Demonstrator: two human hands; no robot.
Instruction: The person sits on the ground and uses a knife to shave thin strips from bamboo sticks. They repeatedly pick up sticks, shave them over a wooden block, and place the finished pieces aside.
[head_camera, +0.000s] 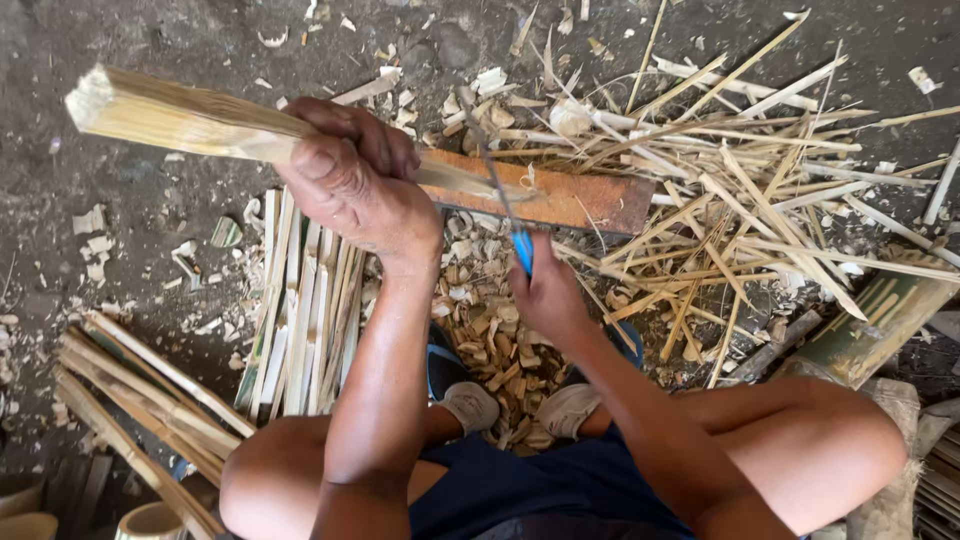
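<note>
My left hand (350, 175) grips a pale split bamboo piece (180, 118) that slants from the upper left down to a reddish wooden block (570, 198) on the ground. My right hand (548, 292) is closed on the blue handle of a knife (505, 205). The thin blade rises from the handle and meets the lower end of the bamboo piece just above the block. My knees and feet show at the bottom.
Cut bamboo slats (300, 320) lie under my left arm. Longer slats (140, 400) lie at the lower left. A loose heap of thin bamboo strips (750, 170) covers the right. Chips and shavings (490, 330) lie below the block. A green bamboo section (870, 320) rests at the right.
</note>
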